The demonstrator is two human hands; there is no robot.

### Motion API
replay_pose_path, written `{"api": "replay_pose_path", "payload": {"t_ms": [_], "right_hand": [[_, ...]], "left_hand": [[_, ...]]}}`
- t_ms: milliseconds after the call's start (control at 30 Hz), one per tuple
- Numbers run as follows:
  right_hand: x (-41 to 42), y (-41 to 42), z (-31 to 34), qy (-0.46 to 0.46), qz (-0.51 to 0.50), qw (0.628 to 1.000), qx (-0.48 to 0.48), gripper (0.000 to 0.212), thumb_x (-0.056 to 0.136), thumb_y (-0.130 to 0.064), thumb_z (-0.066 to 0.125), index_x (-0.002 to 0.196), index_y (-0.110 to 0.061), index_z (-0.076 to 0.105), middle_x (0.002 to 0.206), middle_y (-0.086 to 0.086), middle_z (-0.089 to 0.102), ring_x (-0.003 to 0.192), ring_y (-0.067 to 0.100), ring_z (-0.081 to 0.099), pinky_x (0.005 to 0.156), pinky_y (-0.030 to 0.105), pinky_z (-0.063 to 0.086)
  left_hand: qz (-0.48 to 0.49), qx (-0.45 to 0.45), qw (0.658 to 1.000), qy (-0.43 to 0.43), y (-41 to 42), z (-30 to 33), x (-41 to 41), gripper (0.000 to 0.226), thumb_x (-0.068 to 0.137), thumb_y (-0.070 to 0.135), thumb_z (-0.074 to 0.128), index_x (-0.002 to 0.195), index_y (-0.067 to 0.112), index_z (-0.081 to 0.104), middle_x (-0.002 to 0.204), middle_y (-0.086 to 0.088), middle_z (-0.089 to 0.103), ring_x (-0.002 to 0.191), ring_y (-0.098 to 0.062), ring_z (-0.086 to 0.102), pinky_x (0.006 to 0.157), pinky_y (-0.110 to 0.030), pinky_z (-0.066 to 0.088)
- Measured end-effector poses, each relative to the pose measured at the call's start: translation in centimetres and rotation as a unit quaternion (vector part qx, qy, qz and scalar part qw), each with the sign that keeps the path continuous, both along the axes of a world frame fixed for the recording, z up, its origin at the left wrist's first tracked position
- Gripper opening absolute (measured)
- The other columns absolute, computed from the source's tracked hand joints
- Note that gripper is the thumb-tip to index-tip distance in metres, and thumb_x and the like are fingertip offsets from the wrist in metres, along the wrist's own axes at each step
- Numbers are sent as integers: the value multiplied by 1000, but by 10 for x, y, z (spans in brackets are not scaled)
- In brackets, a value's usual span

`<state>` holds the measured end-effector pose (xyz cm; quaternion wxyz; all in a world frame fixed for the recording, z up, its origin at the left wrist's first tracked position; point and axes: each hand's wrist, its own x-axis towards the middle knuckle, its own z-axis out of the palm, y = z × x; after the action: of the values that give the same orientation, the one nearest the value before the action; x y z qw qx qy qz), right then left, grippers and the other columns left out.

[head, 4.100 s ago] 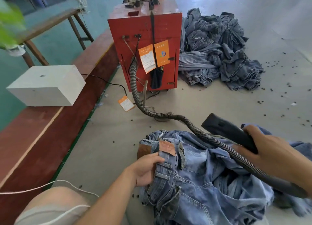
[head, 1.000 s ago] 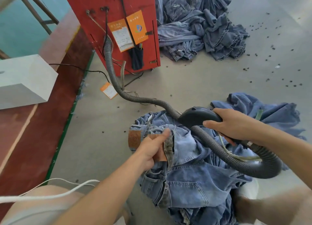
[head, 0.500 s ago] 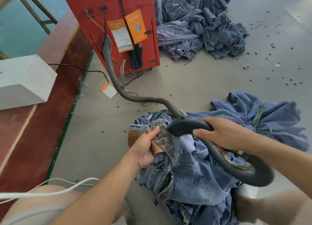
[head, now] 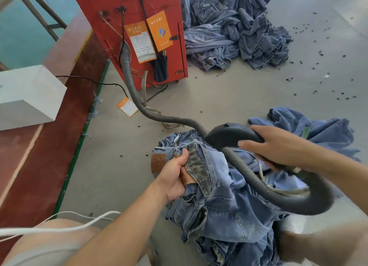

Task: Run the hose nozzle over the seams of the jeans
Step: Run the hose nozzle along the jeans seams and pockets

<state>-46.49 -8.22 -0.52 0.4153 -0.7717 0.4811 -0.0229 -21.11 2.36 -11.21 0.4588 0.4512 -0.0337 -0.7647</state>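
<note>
Jeans [head: 225, 204] lie crumpled on the floor, waistband clenched in the left hand [head: 175, 178]. Right hand [head: 278, 148] grasps the black hose nozzle [head: 229, 135], its tip just above the turned-out waistband. Beyond, the ribbed hose [head: 139, 104] runs to a red cabinet [head: 135, 26].

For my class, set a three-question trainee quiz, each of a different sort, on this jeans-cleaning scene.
1. True or false: the left hand grips the waistband of the jeans.
2. The right hand holds: A) a brush B) the hose nozzle C) scissors.
3. Fill in: the ribbed hose runs back to the ____ cabinet.

Key: 1 true; 2 B; 3 red.
</note>
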Motion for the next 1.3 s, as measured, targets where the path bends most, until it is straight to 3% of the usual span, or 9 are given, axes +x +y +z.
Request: {"api": "replay_pose_path", "payload": {"t_ms": [133, 300, 467, 700, 800, 967, 1133, 1233, 1300], "right_hand": [[-4, 23, 3, 54, 126, 991, 11, 22, 87, -68, 56, 94, -46, 56, 71, -15, 68, 49, 7, 62, 46, 20, 46], [26, 10, -10, 59, 37, 989, -129, 23, 98, -56, 58, 89, -36, 50, 66, -7, 61, 52, 6, 58, 49, 22, 39], [-8, 4, 8, 89, 158, 981, -72, 23, 84, -70, 55, 93, -48, 55, 78, -23, 66, 60, 1, 62, 51, 18, 43], [20, 19, -17, 110, 95, 965, -216, 29, 92, -67, 49, 105, -41, 53, 81, -13, 63, 64, 6, 60, 59, 33, 54], [9, 17, -16, 97, 60, 969, -220, 34, 84, -76, 42, 102, -47, 48, 76, -12, 63, 62, 8, 60, 61, 38, 56], [11, 4, -13, 97, 104, 974, -179, 39, 77, -77, 42, 89, -41, 51, 67, -13, 60, 57, 4, 57, 55, 28, 42], [19, -16, -9, 65, 25, 978, -199, 24, 93, -59, 58, 94, -35, 53, 69, -8, 60, 58, 8, 59, 52, 29, 43], [-2, -14, 5, 66, 106, 982, -143, 33, 80, -74, 52, 89, -42, 53, 67, -8, 63, 58, 5, 62, 52, 22, 46], [3, 3, -3, 94, 150, 971, -158, 35, 80, -76, 47, 90, -43, 52, 73, -11, 64, 61, 6, 61, 60, 28, 51]], "left_hand": [[0, -4, 1000, -13, -2, 5, 4, 49, 106, 44, 44, 116, 6, 73, 120, -22, 72, 102, -34, 74, 80, -45, 63], [-52, 0, 998, -38, 0, 6, -3, 51, 107, 44, 44, 129, 6, 69, 126, -19, 71, 111, -34, 70, 94, -48, 58], [-53, -7, 996, -65, -8, 7, 12, 47, 105, 41, 45, 106, 10, 80, 106, -15, 77, 93, -28, 77, 74, -41, 63], [-37, -6, 997, -74, -15, 11, 25, 45, 101, 40, 51, 124, 8, 74, 137, -22, 64, 117, -36, 66, 107, -53, 51], [-56, -1, 996, -76, -15, 11, 24, 49, 106, 40, 47, 138, 6, 62, 137, -22, 64, 120, -36, 66, 99, -52, 57], [-95, -14, 992, -79, -13, 14, 21, 44, 103, 43, 51, 122, 8, 69, 112, -16, 74, 97, -29, 74, 78, -41, 61], [-120, -10, 989, -91, -12, 15, 22, 47, 105, 44, 49, 118, 10, 78, 129, -18, 70, 115, -34, 71, 88, -46, 60], [-100, -4, 992, -79, -11, 16, 23, 49, 101, 43, 54, 127, 5, 71, 129, -20, 69, 110, -34, 72, 85, -45, 61], [-99, -8, 992, -78, -11, 17, 23, 48, 96, 43, 59, 123, 6, 72, 118, -19, 73, 100, -31, 74, 79, -42, 62]]}}
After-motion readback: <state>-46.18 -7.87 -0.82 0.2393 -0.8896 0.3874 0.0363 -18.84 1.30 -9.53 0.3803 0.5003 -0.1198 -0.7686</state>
